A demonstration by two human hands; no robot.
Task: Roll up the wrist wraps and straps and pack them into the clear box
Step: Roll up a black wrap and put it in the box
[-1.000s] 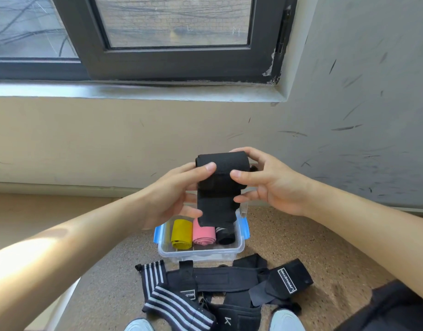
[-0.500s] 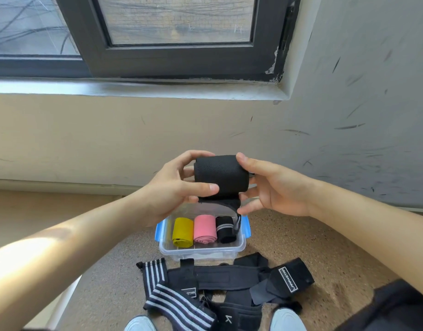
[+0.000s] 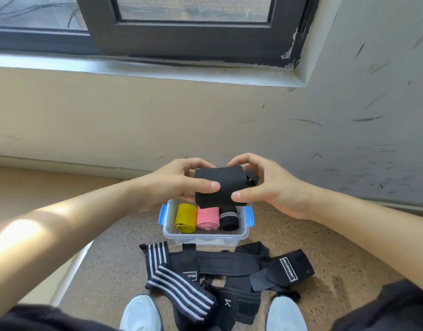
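Observation:
Both hands hold a rolled black wrist wrap in the air just above the clear box. My left hand grips its left end, thumb in front. My right hand grips the right end, thumb on the loose flap. Inside the box lie a yellow roll, a pink roll and a black roll with grey stripes. The box has blue side latches. On the floor in front of it sits a pile of unrolled black wraps and straps, some with white stripes.
The box stands on a speckled brown floor near a beige wall under a dark-framed window. A grey wall closes the right side. My two light shoes sit at the bottom edge, touching the strap pile.
The hanging tail of the black wrap has been rolled up into the bundle. Both hands and the roll have dropped lower, closer to the box.

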